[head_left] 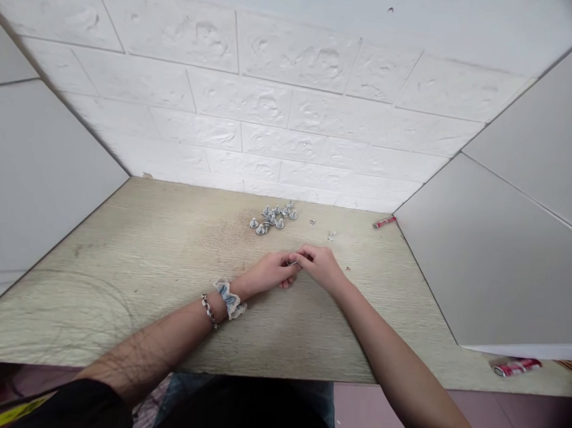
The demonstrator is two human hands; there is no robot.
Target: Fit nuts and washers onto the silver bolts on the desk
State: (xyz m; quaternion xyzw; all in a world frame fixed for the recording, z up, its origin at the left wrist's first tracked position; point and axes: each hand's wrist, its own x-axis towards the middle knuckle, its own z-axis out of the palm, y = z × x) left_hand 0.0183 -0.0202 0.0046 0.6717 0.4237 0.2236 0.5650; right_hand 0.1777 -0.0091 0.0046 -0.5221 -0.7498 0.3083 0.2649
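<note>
Close together over the middle of the table, both my hands are closed around one small piece of metal, a bolt by its thin silver shank. My left hand pinches it from the left, fingers curled beneath. From the right, my right hand has thumb and fingertips on the same bolt. Most of it is hidden by the fingers. Just beyond lies a cluster of silver bolts, several standing on their heads. To their right are a small nut and a separate bolt.
A white brick-patterned wall closes off the back. Grey panels stand at the left and right. One red cylinder like a battery lies by the far right corner, another red cylinder near the front right edge.
</note>
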